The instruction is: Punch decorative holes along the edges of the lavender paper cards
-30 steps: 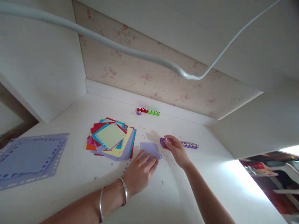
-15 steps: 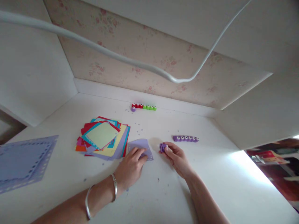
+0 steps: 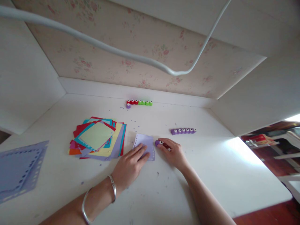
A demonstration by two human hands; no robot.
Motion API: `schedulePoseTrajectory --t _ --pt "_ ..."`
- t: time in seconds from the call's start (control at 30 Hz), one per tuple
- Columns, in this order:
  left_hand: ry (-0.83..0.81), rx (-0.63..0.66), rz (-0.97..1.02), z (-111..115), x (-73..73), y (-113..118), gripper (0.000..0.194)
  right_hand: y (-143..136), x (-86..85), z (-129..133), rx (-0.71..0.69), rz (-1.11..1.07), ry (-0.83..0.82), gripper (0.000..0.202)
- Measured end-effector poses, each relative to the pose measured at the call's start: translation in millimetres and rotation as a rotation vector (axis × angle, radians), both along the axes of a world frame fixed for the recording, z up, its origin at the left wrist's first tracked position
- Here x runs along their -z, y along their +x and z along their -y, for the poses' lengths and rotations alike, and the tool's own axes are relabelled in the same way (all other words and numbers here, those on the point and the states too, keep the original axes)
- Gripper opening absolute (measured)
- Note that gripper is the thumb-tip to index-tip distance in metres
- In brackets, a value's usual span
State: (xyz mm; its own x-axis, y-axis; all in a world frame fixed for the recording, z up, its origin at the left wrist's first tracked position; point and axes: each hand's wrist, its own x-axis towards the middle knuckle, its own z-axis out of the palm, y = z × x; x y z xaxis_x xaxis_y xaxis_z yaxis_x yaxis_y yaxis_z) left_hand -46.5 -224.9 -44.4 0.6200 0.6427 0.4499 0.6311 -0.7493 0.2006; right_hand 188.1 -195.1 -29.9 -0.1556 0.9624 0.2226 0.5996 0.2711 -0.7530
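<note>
A small lilac sheet of paper point(image 3: 145, 139) lies on the white table, with rows of punched holes along its left and right edges. My left hand point(image 3: 130, 164) rests on the sheet, fingers stretched out over it. Between the thumb and fingers of my right hand point(image 3: 174, 153) is a small purple craft punch point(image 3: 157, 143), standing at the sheet's right edge. Whether the paper sits inside the punch's slot I cannot tell. My right fingers partly cover the punch.
A stack of coloured paper point(image 3: 98, 136) is left of my left hand. Larger lilac sheets with punched borders point(image 3: 18, 168) lie far left. Red, green and purple punches point(image 3: 138, 102) stand at the back; a row of purple punches point(image 3: 184, 131) sits right. A white cable point(image 3: 131, 56) hangs overhead.
My right hand has turned the punch over and brought it left to the paper's edge. My left fingers have flattened on the sheet. The view has shifted slightly.
</note>
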Motion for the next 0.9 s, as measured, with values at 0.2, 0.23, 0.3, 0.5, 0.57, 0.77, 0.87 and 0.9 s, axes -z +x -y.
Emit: schedulePoseTrajectory --t 0.2,0.23,0.3,0.5,0.57,0.77,0.87,0.9 --pt "-0.021 0.006 0.005 -0.2 -1.4 0.2 0.044 -2.2 2.7 0.9 -0.023 0.003 0.006 0.024" --pt "-0.023 0.008 0.007 -0.3 -1.6 0.2 0.044 -2.5 2.9 0.9 -0.025 0.005 0.006 0.024" --pt "-0.026 0.013 0.011 -0.5 -1.9 0.1 0.044 -3.3 2.9 0.9 -0.026 0.01 0.008 0.024" --pt "-0.026 0.017 0.01 -1.9 -1.8 -0.1 0.045 -5.6 0.2 1.3 -0.042 0.022 0.007 0.025" --pt "-0.025 0.016 0.011 -2.1 -1.6 -0.1 0.046 -5.8 -0.2 1.4 -0.036 0.025 0.011 0.025" --pt "-0.027 0.016 0.028 -1.5 -2.3 -0.2 0.042 -5.8 1.4 1.0 -0.03 0.02 0.022 0.026" --pt "-0.022 0.015 0.03 -1.5 -1.9 -0.3 0.041 -5.8 2.8 0.4 -0.024 0.027 0.029 0.025" --pt "-0.02 0.015 0.031 -1.5 -1.5 -0.3 0.04 -5.8 3.2 0.3 -0.021 0.028 0.033 0.025"
